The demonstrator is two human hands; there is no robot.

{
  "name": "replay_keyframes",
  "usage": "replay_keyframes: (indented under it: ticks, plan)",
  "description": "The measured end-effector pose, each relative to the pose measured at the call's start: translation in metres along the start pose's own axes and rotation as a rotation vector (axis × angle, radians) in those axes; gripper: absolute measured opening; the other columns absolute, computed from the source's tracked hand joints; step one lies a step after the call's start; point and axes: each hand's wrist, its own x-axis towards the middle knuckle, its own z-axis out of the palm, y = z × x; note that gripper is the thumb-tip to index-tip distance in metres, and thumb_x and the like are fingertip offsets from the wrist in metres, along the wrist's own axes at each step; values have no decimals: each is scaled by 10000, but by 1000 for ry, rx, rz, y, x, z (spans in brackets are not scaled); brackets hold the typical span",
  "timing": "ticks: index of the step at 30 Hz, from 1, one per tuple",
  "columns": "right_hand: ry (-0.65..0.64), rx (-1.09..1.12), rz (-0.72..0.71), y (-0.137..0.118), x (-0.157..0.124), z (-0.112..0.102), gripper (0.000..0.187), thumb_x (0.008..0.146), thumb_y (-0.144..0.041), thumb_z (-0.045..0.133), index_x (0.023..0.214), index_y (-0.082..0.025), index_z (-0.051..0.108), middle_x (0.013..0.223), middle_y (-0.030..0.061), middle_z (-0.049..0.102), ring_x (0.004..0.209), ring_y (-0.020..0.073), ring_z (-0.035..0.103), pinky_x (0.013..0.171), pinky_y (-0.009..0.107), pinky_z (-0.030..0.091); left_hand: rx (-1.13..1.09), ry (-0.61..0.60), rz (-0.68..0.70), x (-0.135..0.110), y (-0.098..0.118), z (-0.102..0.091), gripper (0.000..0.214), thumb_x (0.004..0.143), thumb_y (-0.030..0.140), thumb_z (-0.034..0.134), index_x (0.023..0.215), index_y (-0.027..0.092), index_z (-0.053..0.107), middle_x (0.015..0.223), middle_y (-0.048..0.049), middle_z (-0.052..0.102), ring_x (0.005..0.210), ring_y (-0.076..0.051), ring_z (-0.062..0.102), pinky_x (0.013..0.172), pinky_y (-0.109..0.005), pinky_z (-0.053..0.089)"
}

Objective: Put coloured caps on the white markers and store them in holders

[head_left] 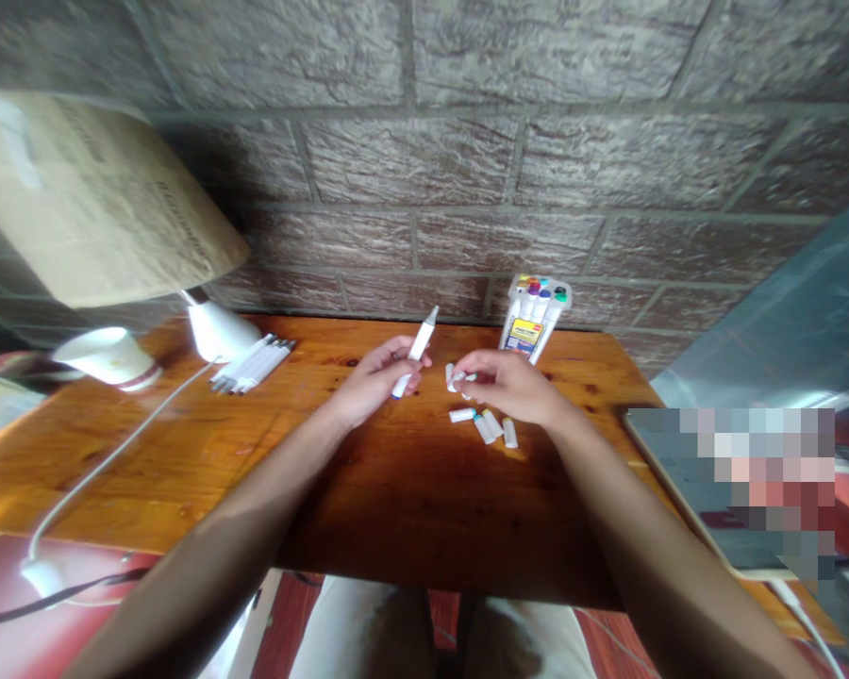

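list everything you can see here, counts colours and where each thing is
marker: 1, white, tilted tip-up in the left hand
cap: at least 1, white, in the right hand's fingertips
loose caps: 4, white, on the table beside the right hand
marker bundle: several, white, lying at the table's back left
marker pack: 1, white with mixed coloured caps, leaning on the wall
cup: 1, white, far left
cable: 1, white, across the table's left side
cardboard box: 1, brown, upper left
table: 1, brown wood, centre
brick wall: 1, grey-brown, behind the table
left hand: 1, grips the marker
right hand: 1, pinches the cap
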Motion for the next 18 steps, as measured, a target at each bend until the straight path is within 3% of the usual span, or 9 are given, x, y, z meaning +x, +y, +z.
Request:
replay_keyframes:
  ticks: [4, 10, 18]
  plan:
    - [128, 328, 100, -12, 1, -5, 262, 715, -352, 808, 912, -190, 748, 783, 27, 754, 604, 125, 626, 531, 237, 473, 108, -30, -81, -1, -1, 2, 369, 839, 468, 708, 1043, 161, 683, 718, 10, 592, 448, -29, 356, 417, -187, 230]
    - [437, 565, 137, -19, 5, -6, 316, 667, -371, 861, 927, -227, 754, 778, -19, 725, 530, 56, 517, 434, 181, 317, 242, -80, -81, -4, 1, 7, 459, 843, 584, 659, 1005, 156, 701, 665, 12, 552, 456, -40, 365, 430, -197, 231]
    - [418, 535, 117, -21, 5, -2, 359, 673, -399, 858, 964, -221, 745, 831, -5, 753, 528, 62, 520, 437, 194, 344, 379, -153, -28, -4, -5, 4, 458, 879, 571, 616, 1057, 155, 693, 702, 8, 569, 491, -56, 387, 447, -207, 261]
